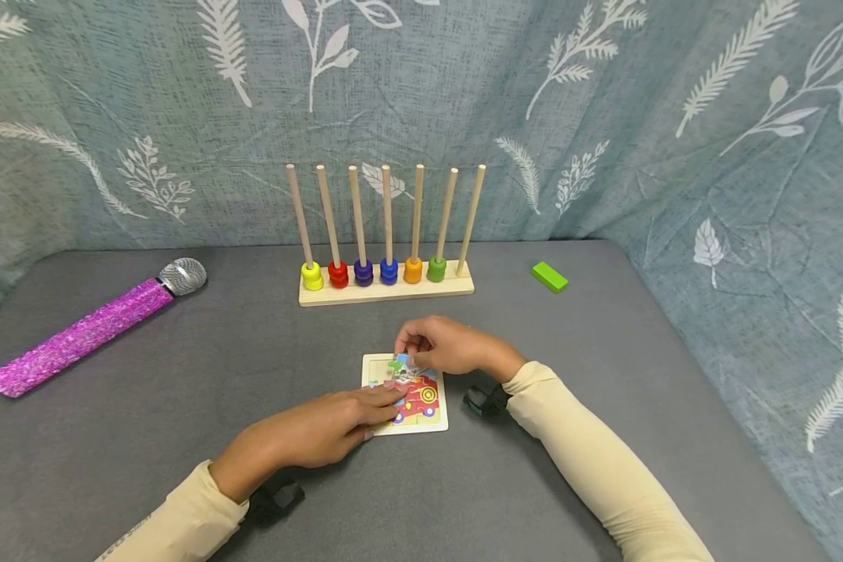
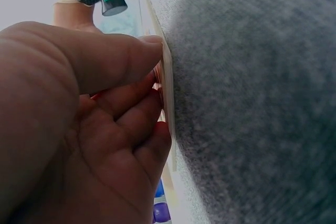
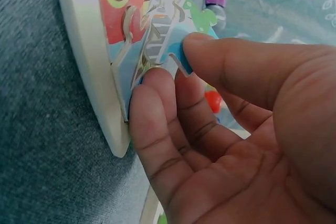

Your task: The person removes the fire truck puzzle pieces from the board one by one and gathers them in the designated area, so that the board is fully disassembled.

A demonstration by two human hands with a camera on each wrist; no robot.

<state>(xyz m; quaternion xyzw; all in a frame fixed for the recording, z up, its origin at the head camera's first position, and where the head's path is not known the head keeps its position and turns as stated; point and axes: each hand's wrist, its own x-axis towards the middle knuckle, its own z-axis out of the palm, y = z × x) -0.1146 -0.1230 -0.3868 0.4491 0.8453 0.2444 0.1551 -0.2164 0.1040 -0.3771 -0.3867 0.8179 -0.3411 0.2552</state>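
Observation:
A small square jigsaw puzzle board with a pale wooden rim lies flat, showing a red vehicle picture. My right hand pinches a puzzle piece, blue, green and grey, between thumb and fingers over the board's far part. In the right wrist view the piece is tilted up from the board, and other fingertips touch the board near its rim. My left hand rests on the board's near left part, fingers extended across the picture. Its thumb lies at the board's edge in the left wrist view.
Behind the board stands a wooden peg rack with several upright pegs and coloured rings. A glittery pink microphone lies at the left. A green block is at the back right. A leaf-patterned curtain hangs behind the grey table.

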